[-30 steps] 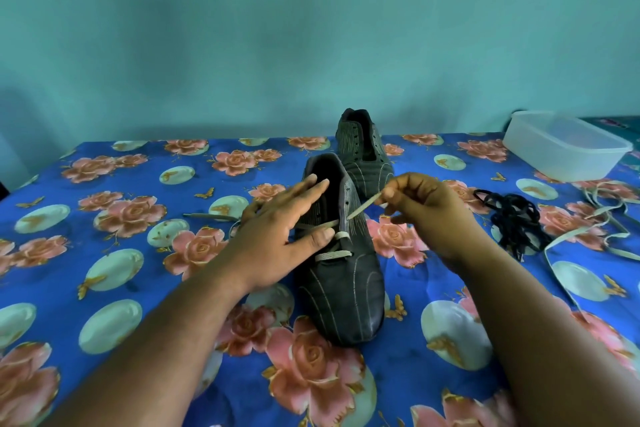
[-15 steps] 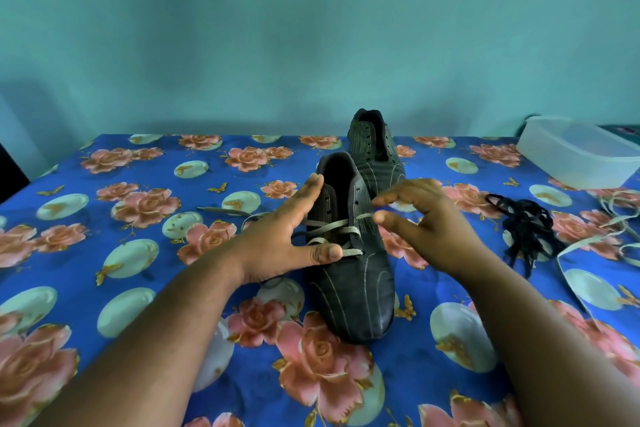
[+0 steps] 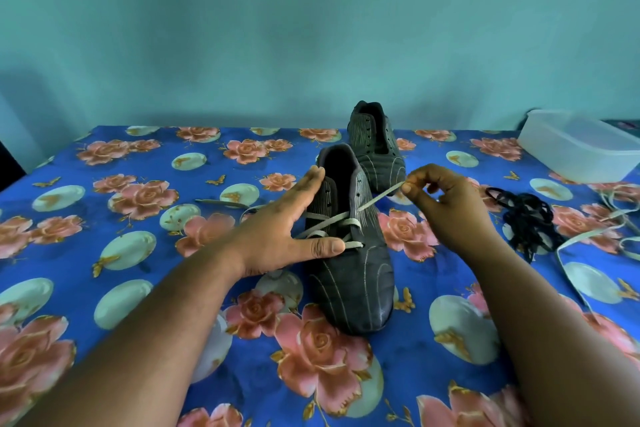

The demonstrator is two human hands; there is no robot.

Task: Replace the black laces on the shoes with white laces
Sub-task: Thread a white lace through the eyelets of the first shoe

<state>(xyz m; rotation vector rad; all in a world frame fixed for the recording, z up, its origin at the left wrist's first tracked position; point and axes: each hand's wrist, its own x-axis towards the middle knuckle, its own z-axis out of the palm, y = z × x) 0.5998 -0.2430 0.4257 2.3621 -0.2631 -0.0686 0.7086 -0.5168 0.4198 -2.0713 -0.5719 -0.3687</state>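
A clear plastic container stands at the far right of the desk, which wears a blue cloth with pink roses; its right end is cut off by the frame edge, and through the cloudy wall nothing can be made out inside.

The near shoe stands in the middle of the desk, toe toward the person, with a white lace crossed through its lower eyelets. The left hand lies flat against the shoe's left side, fingers straight and thumb stretched over the lowest lace crossing. The right hand pinches the free end of the white lace between thumb and forefinger, just right of the shoe's collar, and the lace runs taut from an eyelet up to that pinch. The lace's other end trails out left of the shoe, partly hidden behind the left hand.

The second shoe stands just behind the first, its eyelets bare and its toe hidden by the near shoe. A heap of black laces lies right of the right hand. Another white lace loops beside that heap and runs off the right edge.
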